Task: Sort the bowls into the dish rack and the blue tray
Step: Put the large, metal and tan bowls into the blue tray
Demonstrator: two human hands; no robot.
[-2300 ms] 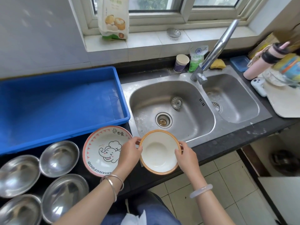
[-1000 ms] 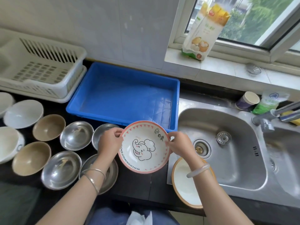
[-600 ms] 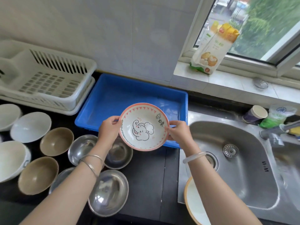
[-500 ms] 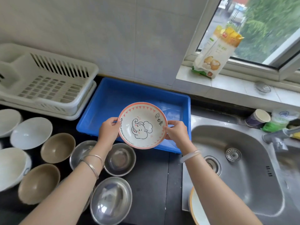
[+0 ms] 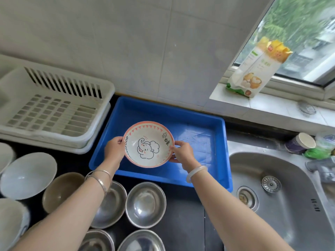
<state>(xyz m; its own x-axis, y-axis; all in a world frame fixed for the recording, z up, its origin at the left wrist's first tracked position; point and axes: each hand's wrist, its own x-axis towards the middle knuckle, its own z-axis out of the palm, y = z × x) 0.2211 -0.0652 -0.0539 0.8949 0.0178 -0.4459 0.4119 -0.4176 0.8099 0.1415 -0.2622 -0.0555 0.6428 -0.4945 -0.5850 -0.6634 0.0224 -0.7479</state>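
Black counter (image 5: 183, 214) runs the full width below a tiled wall. White dish rack (image 5: 54, 113) stands at 10 o'clock, against the wall. Blue tray (image 5: 199, 142) lies just beside it, at centre. Sink (image 5: 290, 205) is set into the counter at 4 o'clock, near the tray's right rim. Steel bowls (image 5: 146, 204) are clustered at 6 o'clock, upright and close together. Brown bowl (image 5: 59, 191) at 8 o'clock. White bowls (image 5: 27, 174) at 9 o'clock. Paper cup (image 5: 299, 144) and green packet (image 5: 319, 151) at 3 o'clock, behind the sink.
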